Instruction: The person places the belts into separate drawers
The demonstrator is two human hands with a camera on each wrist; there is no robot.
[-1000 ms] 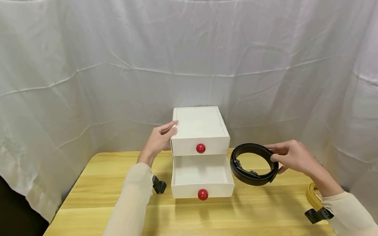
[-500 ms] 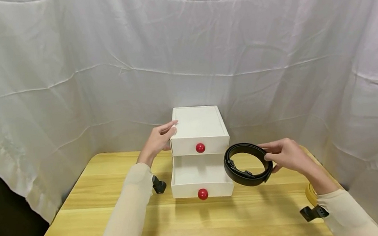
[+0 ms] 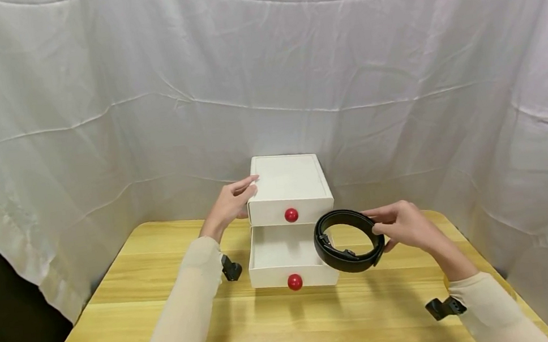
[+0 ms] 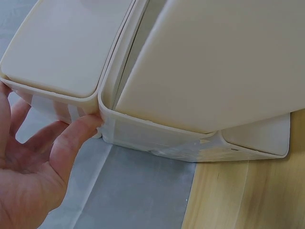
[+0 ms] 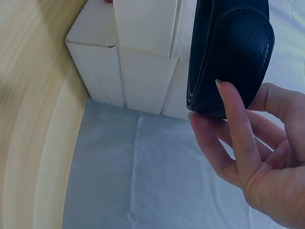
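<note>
A small white two-drawer box (image 3: 288, 183) stands at the back of the wooden table (image 3: 120, 338). Its lower drawer (image 3: 289, 254) with a red knob (image 3: 295, 282) is pulled out and looks empty; the upper drawer with its red knob (image 3: 291, 215) is pushed in. My left hand (image 3: 230, 202) rests with straight fingers against the box's left top corner (image 4: 102, 119). My right hand (image 3: 404, 226) pinches a coiled black belt (image 3: 348, 240) (image 5: 228, 57) and holds it in the air at the open drawer's right edge.
White cloth (image 3: 394, 65) hangs behind and to both sides of the table. A small black clip (image 3: 230, 268) lies left of the drawer. Another black clip (image 3: 438, 308) shows by my right sleeve. Bare wood stretches in front of the box.
My right hand has carried the black belt leftward, from right of the box to the open drawer's right edge. The left hand has stayed on the box.
</note>
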